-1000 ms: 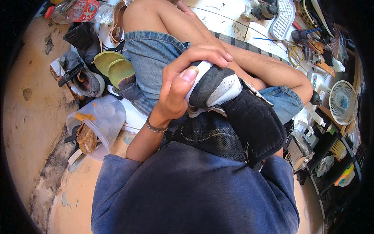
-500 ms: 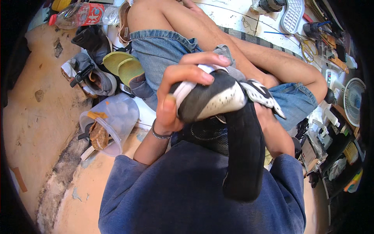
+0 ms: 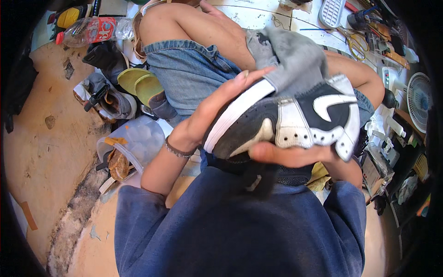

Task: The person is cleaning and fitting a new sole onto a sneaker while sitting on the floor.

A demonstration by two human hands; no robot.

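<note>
Now that we have turned the black-and-white leather sneaker (image 3: 295,122) side-up, our left hand (image 3: 217,111) and right hand (image 3: 295,154) grip it, grey cloth (image 3: 293,57) on top.

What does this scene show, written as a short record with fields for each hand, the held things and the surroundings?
left hand: grips the sole side of the black and white sneaker
right hand: supports the sneaker from below, thumb along its side
grey cloth: lies over the sneaker's top
lap: denim shorts, bare knees
floor, left: green sandals, grey shoe, clear plastic tub, plastic bottle
right edge: small fan
</note>
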